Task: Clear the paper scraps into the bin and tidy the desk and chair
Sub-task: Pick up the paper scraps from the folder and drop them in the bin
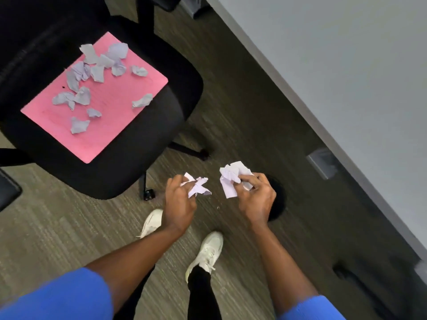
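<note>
My left hand (179,204) grips a crumpled white paper scrap (198,187) over the carpet. My right hand (256,197) holds a bunch of white paper scraps (231,179). A dark round shape (278,204), possibly the bin, shows behind my right hand, mostly hidden. The black office chair (138,139) stands at the upper left. A pink sheet (108,107) lies on its seat with several pale torn scraps (97,72) scattered over it.
The grey desk (335,65) runs diagonally along the right side, with a grey bracket (323,165) under its edge. The chair's base and castors (203,154) stick out toward my feet. My white shoes (208,252) stand on the dark carpet.
</note>
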### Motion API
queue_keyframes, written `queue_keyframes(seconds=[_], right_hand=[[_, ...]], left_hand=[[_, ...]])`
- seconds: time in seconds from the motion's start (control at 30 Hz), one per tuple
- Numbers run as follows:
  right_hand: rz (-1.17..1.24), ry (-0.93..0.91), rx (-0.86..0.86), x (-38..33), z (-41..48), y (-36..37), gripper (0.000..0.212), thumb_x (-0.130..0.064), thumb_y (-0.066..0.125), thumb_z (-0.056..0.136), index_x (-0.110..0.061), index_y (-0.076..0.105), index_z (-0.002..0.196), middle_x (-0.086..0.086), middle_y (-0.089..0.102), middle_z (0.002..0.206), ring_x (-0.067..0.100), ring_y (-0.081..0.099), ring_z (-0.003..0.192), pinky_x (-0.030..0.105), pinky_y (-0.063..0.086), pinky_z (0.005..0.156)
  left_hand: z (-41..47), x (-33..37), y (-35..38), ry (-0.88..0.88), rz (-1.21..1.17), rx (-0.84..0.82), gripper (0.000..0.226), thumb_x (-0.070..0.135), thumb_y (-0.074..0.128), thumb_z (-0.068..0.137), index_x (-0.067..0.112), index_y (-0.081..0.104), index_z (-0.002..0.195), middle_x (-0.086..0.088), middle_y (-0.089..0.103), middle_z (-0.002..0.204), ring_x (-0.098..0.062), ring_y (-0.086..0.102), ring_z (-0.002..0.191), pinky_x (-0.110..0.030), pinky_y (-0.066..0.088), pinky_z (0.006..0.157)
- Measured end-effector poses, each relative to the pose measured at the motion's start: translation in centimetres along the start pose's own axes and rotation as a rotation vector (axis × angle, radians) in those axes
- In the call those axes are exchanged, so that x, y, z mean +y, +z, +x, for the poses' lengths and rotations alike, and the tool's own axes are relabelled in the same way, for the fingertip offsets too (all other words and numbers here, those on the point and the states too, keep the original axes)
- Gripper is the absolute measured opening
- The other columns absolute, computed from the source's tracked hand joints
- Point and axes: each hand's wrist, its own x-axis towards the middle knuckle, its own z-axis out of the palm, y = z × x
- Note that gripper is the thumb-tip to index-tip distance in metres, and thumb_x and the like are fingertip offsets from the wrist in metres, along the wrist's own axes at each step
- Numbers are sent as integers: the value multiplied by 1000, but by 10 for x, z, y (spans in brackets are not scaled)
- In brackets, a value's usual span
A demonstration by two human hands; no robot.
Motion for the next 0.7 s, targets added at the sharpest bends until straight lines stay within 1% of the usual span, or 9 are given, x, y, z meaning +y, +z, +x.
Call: queue_keyframes(seconds=[0.13,0.23,0.3,0.37,0.5,0.57,0.63,0.67,0.7], right_hand=[[-4,139,65,69,-1,-37,13,-18,87,80,-20,87,93,-1,81,95,11,69,84,24,49,78],[7,196,86,114,4,-54,14,-16,88,82,-12,86,95,5,78,105,14,67,92,24,46,82],[65,228,63,139,9,-61,6,-11,86,84,-9,84,90,3,77,93,9,69,83,25,47,78],[45,220,69,162,14,-65,4,-10,87,83,-11,83,84,-8,71,81,-4,65,72,24,46,71],[-53,164,126,203,27,-61,9,-16,90,81,-13,84,87,3,73,88,17,67,77,20,46,70],[-62,176,125,221,37,-58,10,-18,88,84,-12,84,90,12,76,94,29,72,84,33,53,76],[-115,204,107,237,47,-53,11,-16,87,85,-8,84,92,22,76,98,41,73,89,46,57,80],[-149,220,100,246,52,-50,12,-16,86,85,-7,84,93,24,76,99,43,73,90,45,57,80],[-182,248,92,253,57,-47,14,-16,86,85,-7,84,95,25,76,101,43,73,92,40,55,79]], left_hand=[[-8,37,60,66,-2,-92,49,-4,67,80,26,85,113,-5,64,97,-31,58,93,-32,38,84],[-14,58,106,72,-27,-168,49,1,57,79,20,85,114,-10,67,101,-33,59,96,-35,39,87],[-17,68,135,65,-18,-203,48,4,50,79,14,84,111,-10,66,102,-31,57,98,-37,42,88],[-20,76,161,15,-16,-236,34,0,53,82,6,81,100,-15,65,99,-35,59,97,-41,46,88],[-15,78,211,-103,9,-314,15,-6,67,82,-4,77,92,-26,74,100,-46,66,103,-44,46,93],[-8,83,228,-65,0,-333,7,-4,75,80,-2,79,85,-23,78,90,-43,75,89,-39,54,79],[1,87,246,-66,-128,-384,22,-4,95,56,4,77,65,-14,75,64,-28,77,57,-25,54,51],[5,83,258,-32,-105,-343,27,-1,100,50,7,79,66,-11,76,64,-24,77,55,-22,54,49],[9,79,269,-37,-92,-367,23,2,98,60,7,83,77,-12,81,75,-25,81,67,-23,58,58]])
